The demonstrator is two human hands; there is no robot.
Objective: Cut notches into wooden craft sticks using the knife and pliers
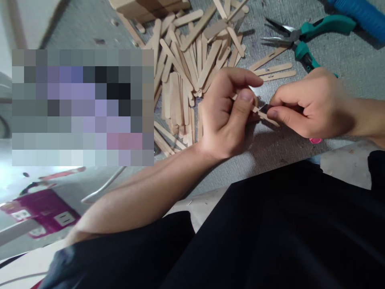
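My left hand [227, 110] is closed in a pinch on a thin wooden stick [267, 117] that pokes out to the right between thumb and fingers. My right hand [309, 104] is closed on a small tool with a dark tip [265, 108] pressed against that stick; a pink end [315, 141] shows below the palm. Both hands hover low over a grey textured mat [270, 148]. A heap of wooden craft sticks [186, 68] lies just beyond my left hand.
Teal-handled pliers [303, 36] lie at the upper right next to a blue handle [361, 14]. Three loose sticks [272, 68] lie near them. A magenta power strip [45, 212] sits at the lower left. A stack of wooden blocks [144, 8] lies at the top. My dark-clothed legs fill the foreground.
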